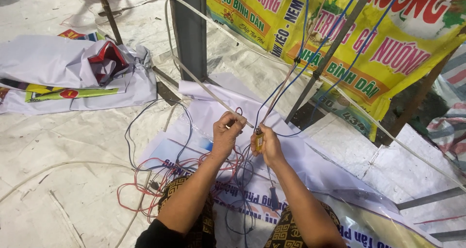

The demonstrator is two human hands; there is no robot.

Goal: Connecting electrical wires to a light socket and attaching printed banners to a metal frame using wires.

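At the bottom edge, patterned black-and-gold trousers (286, 231) frame both forearms, which reach forward over a glossy printed sheet (340, 209) spread on the floor. Between the knees lies a loose tangle of thin red wires (145, 180) and blue wires (233, 219), looping over the sheet and spilling left onto the pale woven tarpaulin (63, 180) that covers the floor; that left stretch is wide and mostly bare, crossed only by 1 white cord (58, 166). A dark-handled tool (273, 195) lies on the sheet just beside the right forearm. The left hand (227, 131) is clenched, pinching wire ends between thumb and fingers near a slim pale rod (208, 90) that slants across in front of it. The right hand (264, 143) is closed around a small yellow tool (259, 141), with blue wires rising from just above it. These wires run up to a thin grey metal bar (330, 51) leaning diagonally, where they are tied. Behind the hands stands a flat grey steel post (191, 29), upright and square-edged. To the right hangs a smooth yellow banner (388, 49) with red and green printing, its lower edge near the floor. Far left, crumpled white sheets (53, 66) lie heaped, a red piece (108, 56) poking out.
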